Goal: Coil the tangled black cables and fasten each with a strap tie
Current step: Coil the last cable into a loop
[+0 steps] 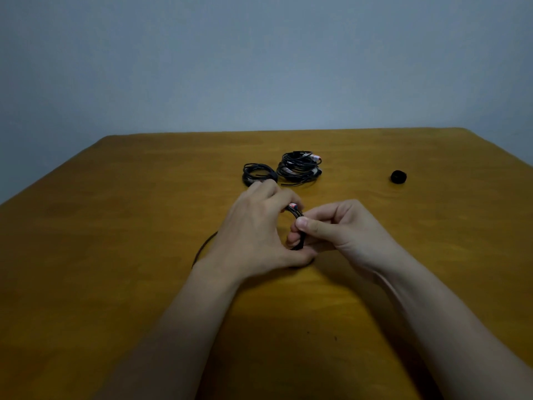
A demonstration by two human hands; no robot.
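Observation:
A black cable (296, 215) with a pink-and-white plug end is held between both hands at the table's middle. My left hand (256, 229) curls round its loops from the left. My right hand (337, 226) pinches the bundle with thumb and fingers from the right. A loose length of this cable (202, 249) arcs out to the left of my left wrist. Behind the hands lie a small coiled cable (258, 173) and a larger loose pile of black cables (300, 167). A black roll of strap tie (399, 177) sits at the right.
The wooden table (115, 255) ends at a far edge against a plain grey wall (259, 67). Its right corner slopes off near the strap roll.

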